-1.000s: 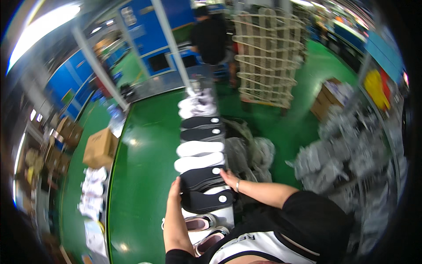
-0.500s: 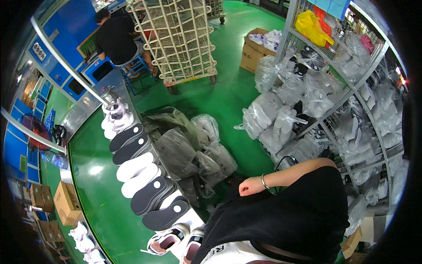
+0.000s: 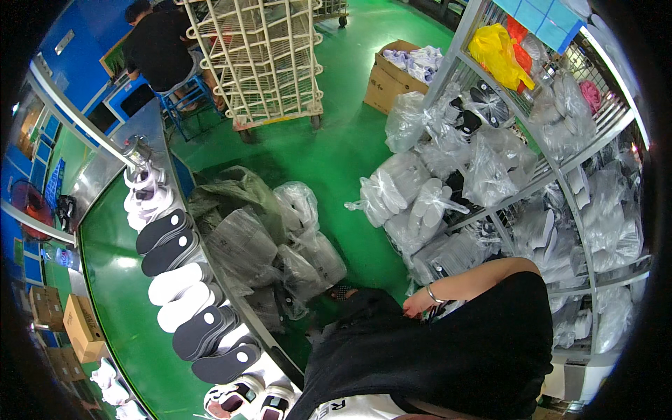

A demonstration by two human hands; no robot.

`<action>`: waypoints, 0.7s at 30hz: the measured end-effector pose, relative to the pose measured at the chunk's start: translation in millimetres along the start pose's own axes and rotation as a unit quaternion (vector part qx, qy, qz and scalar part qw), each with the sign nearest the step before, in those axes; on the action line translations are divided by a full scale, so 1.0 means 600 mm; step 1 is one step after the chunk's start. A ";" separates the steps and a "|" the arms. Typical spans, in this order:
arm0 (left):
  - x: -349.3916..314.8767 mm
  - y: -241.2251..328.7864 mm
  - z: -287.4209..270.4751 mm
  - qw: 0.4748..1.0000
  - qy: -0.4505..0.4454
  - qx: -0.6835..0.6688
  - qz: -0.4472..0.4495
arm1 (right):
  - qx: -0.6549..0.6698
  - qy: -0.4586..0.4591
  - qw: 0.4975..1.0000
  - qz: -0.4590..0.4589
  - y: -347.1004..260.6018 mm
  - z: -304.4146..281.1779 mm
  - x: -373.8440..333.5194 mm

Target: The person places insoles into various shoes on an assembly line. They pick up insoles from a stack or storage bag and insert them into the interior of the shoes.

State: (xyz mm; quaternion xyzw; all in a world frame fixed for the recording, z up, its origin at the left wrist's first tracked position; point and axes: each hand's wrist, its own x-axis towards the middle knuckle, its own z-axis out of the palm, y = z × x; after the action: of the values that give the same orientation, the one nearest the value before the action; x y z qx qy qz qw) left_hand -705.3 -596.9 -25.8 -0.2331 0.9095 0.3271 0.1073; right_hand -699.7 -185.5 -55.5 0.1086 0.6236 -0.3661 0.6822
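The right hand (image 3: 418, 302) hangs with fingers curled near bagged insoles (image 3: 458, 255); whether it grips anything cannot be told, and the left hand is out of view. Along the bench (image 3: 262, 334) at left, open shoes (image 3: 234, 397) sit nearest, then black insoles (image 3: 196, 334), white insoles (image 3: 178, 283), further black ones and white shoes (image 3: 150, 196). Beyond stand a wire cart (image 3: 269, 73) and, beside it, a seated person (image 3: 157, 52).

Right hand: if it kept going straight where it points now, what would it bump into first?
The right hand would probably meet the person's own black clothing first, though depth is unclear here.
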 end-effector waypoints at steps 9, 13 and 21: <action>0.012 0.053 0.031 0.998 0.023 0.054 -0.015 | 0.156 -0.166 0.974 -0.002 0.005 -0.067 -0.096; 0.020 0.071 0.043 0.997 0.026 0.075 -0.005 | 0.159 -0.222 0.954 -0.125 -0.057 -0.116 -0.098; 0.011 0.089 0.057 0.992 0.045 0.118 -0.002 | 0.138 -0.163 0.958 -0.193 -0.194 -0.091 -0.079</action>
State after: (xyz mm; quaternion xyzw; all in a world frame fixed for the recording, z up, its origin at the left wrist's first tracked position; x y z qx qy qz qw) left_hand -735.8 -541.2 -25.0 -0.2351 0.9453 0.2059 0.0936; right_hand -813.5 -217.4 13.7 0.0180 0.4567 -0.5858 0.6693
